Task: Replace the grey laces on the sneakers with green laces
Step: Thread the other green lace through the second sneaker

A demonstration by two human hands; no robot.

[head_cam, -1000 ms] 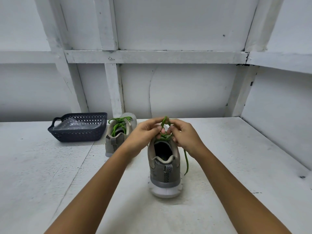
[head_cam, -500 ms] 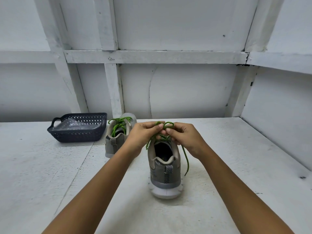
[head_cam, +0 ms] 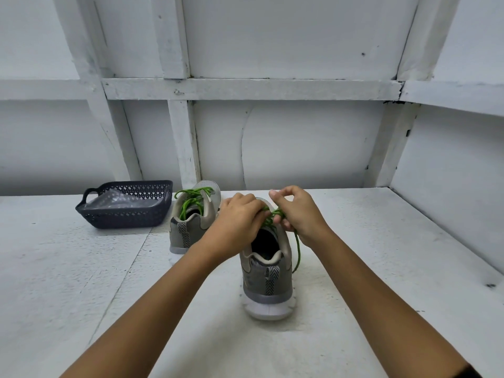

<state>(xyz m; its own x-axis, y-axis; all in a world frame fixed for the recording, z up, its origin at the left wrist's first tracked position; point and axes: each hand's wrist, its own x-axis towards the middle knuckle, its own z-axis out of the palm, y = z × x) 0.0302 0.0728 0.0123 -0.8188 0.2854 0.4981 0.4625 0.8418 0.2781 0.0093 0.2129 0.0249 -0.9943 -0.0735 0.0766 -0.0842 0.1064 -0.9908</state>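
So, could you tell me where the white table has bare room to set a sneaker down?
Widest bare patch: white table right of the near grey sneaker, out to the side wall. Front left, before the dark perforated plastic basket, is bare too. Crowded: the basket beside the far grey sneaker, and the left hand and right hand on the green lace.

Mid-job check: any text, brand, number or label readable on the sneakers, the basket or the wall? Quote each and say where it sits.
None can be read in this view.
Heel tabs of the near sneaker and far sneaker: chevron pattern only, no letters.
The basket: cut-out pattern only.
The left hand and right hand grip the green lace over the near sneaker's tongue, hiding any label there.
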